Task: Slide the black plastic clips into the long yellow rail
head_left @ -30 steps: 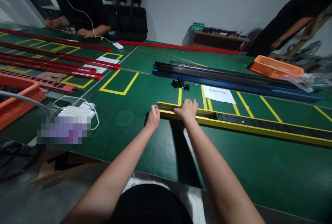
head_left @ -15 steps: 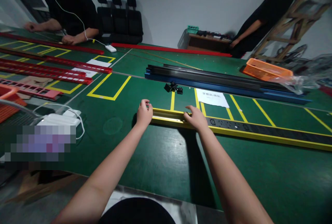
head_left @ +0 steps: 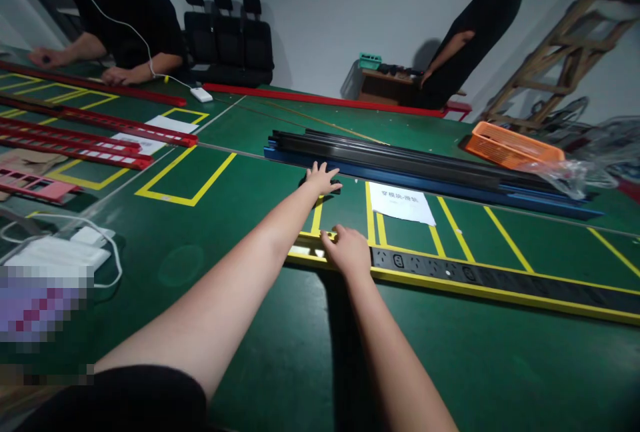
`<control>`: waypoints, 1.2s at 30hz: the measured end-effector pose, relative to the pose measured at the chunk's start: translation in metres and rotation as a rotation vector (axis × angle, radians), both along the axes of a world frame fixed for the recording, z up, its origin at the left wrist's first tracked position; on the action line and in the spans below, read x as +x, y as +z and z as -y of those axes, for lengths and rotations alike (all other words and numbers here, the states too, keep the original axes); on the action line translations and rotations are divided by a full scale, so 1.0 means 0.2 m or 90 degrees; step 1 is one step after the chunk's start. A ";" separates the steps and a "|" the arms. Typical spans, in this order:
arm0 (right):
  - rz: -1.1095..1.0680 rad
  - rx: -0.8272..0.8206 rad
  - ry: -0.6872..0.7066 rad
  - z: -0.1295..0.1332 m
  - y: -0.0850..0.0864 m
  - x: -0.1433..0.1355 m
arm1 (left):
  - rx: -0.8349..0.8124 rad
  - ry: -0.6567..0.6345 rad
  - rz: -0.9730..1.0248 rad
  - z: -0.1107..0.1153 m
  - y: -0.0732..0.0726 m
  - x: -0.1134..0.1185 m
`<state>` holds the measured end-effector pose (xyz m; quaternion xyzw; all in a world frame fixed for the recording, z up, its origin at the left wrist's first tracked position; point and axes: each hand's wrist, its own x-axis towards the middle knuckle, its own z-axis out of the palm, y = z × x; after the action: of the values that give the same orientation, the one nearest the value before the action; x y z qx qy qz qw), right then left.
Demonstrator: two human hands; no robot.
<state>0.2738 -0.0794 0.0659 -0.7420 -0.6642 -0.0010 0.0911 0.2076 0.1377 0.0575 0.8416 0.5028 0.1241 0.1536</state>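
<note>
My left hand [head_left: 321, 179] is stretched across the table with its fingers spread, palm down over some small black parts [head_left: 336, 187]. The hand partly covers them, and I see no grip on them. My right hand [head_left: 349, 251] rests on the left part of a long yellow rail [head_left: 430, 280], with bent fingers over its far edge. To the right of that hand, a row of black socket modules [head_left: 415, 263] sits in the rail's channel. The channel left of the hand is bare and shiny, and my left forearm passes by the rail's end.
Black and blue rails [head_left: 400, 159] lie behind the hands, with a printed paper sheet [head_left: 404, 203] before them. An orange basket [head_left: 515, 145] stands far right. Red rails [head_left: 100, 135] and a white device [head_left: 55, 255] are at left. Two people [head_left: 135, 25] are across the table.
My left hand has left the yellow rail's end and moved forward to the small black parts. My right hand stays at the rail, its fingers now bent over the edge. The view has shifted.
</note>
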 end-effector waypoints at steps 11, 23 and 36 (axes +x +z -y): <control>-0.026 0.020 -0.007 0.01 -0.01 0.00 | -0.035 -0.138 -0.144 0.13 0.01 -0.06; -0.057 0.142 -0.068 0.03 -0.04 -0.01 | -0.210 -0.025 0.529 0.54 0.10 -0.45; -0.063 0.091 -0.074 0.03 -0.04 -0.01 | -0.544 0.065 1.099 0.86 0.13 -0.88</control>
<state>0.2709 -0.0855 0.0579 -0.7701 -0.6127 -0.0168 0.1766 0.0323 -0.0338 0.0839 0.3107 0.2553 0.5132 0.7582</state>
